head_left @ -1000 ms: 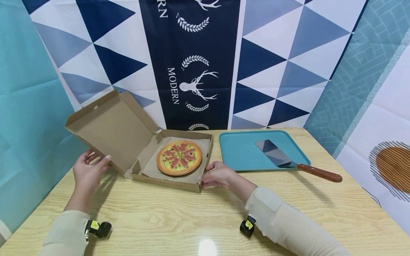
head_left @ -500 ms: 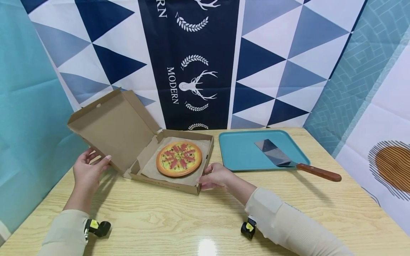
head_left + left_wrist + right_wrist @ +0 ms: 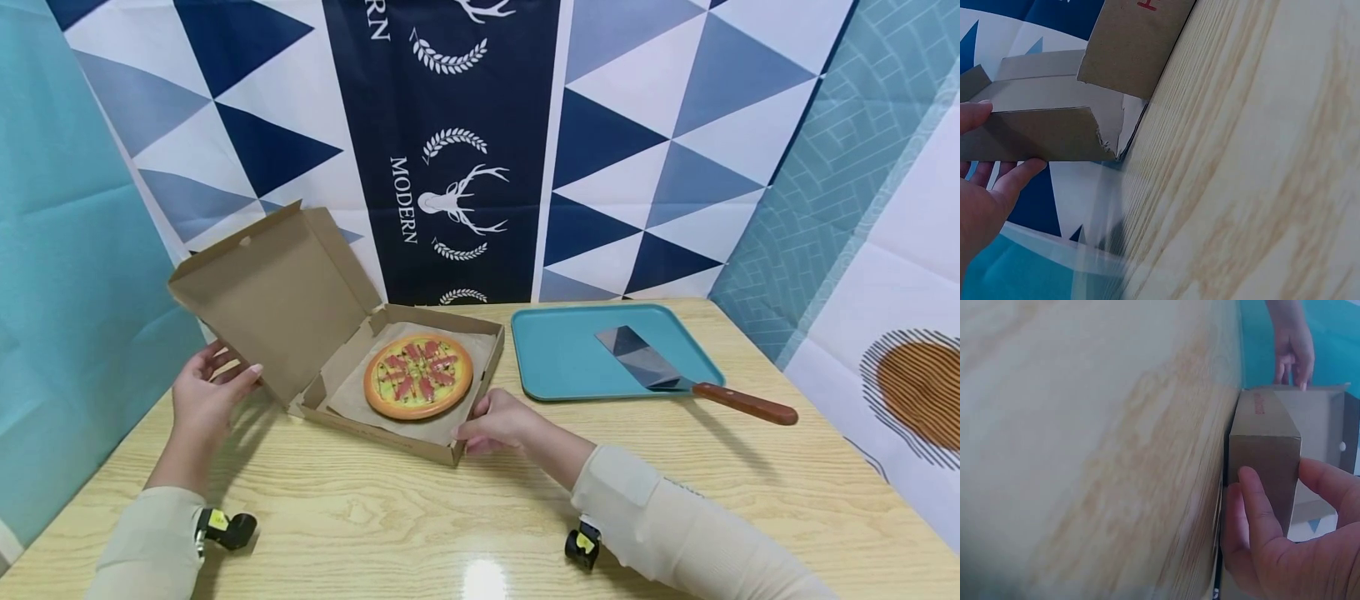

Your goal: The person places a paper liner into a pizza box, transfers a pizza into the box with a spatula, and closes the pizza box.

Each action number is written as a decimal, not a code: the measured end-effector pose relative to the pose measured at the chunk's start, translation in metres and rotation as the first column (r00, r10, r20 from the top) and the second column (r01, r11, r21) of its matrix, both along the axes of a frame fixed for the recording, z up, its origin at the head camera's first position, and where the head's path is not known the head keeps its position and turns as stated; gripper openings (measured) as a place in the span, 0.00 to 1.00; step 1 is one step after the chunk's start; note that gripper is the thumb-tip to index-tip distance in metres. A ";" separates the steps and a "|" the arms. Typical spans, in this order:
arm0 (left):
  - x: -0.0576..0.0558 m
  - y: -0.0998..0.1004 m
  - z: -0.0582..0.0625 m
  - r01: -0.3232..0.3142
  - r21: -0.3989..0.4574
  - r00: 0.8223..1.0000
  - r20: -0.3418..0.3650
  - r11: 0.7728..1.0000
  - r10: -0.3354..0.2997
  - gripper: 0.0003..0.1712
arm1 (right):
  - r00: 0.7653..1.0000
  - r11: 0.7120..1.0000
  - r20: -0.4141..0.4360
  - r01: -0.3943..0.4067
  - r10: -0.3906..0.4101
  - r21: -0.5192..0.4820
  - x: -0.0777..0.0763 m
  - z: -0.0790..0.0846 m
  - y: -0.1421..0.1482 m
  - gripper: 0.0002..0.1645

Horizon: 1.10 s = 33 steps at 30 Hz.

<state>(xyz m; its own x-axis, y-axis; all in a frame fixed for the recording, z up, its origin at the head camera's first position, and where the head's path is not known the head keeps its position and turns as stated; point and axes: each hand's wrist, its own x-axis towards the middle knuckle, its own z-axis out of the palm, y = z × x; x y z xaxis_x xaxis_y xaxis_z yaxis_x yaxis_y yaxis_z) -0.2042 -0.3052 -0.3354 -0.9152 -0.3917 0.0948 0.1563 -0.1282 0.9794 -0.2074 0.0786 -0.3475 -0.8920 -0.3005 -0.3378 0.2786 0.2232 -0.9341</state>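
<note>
sitting on the desk [image 3: 360, 525], lid [image 3: 281, 304] raised, the pizza box [image 3: 378, 434] holds a pizza [image 3: 417, 377] on paper [image 3: 348, 400]; the left hand [image 3: 206, 392] grips the lid's edge, the right hand [image 3: 498, 423] pinches the right wall [image 3: 487, 367] near its front corner. beside it, a spatula [image 3: 647, 363] lies across a blue tray [image 3: 555, 350].

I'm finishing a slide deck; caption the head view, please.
Left hand and right hand grip an open brown cardboard box holding a round red-topped pizza.
</note>
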 end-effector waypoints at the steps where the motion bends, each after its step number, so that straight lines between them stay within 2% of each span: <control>1: 0.000 0.000 0.000 0.005 -0.006 1.000 0.000 1.000 -0.005 0.44 | 1.000 1.000 0.000 0.001 -0.001 0.001 0.001 0.000 0.000 0.20; 11: 0.000 -0.002 0.003 0.005 -0.051 1.000 0.021 0.999 -0.004 0.46 | 0.999 1.000 -0.036 -0.024 0.024 -0.015 0.010 -0.002 -0.004 0.20; 18: 0.000 -0.003 0.006 0.017 -0.097 1.000 0.027 0.995 -0.015 0.49 | 0.995 0.995 -0.035 -0.094 0.093 -0.038 0.018 0.000 -0.009 0.13; 26: -0.003 -0.006 0.006 0.030 -0.097 1.000 0.008 0.995 -0.029 0.45 | 0.998 0.998 -0.010 -0.067 0.067 0.003 0.027 0.000 -0.013 0.19; 30: -0.004 -0.006 0.004 0.037 -0.085 0.999 0.006 0.996 -0.037 0.45 | 0.995 0.994 -0.010 -0.097 0.098 0.057 0.024 0.003 -0.004 0.14; 33: -0.004 -0.005 0.005 0.040 -0.087 0.999 0.012 0.995 -0.039 0.46 | 0.986 0.980 -0.016 -0.166 0.169 0.111 0.013 0.011 0.012 0.12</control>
<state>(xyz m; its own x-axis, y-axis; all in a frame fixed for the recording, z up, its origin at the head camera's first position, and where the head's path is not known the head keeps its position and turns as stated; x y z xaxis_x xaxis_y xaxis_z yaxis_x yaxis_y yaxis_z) -0.2087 -0.3101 -0.3305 -0.9309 -0.3458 0.1176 0.1425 -0.0476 0.9886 -0.1941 0.0907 -0.3369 -0.8409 -0.4087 -0.3547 0.2052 0.3657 -0.9078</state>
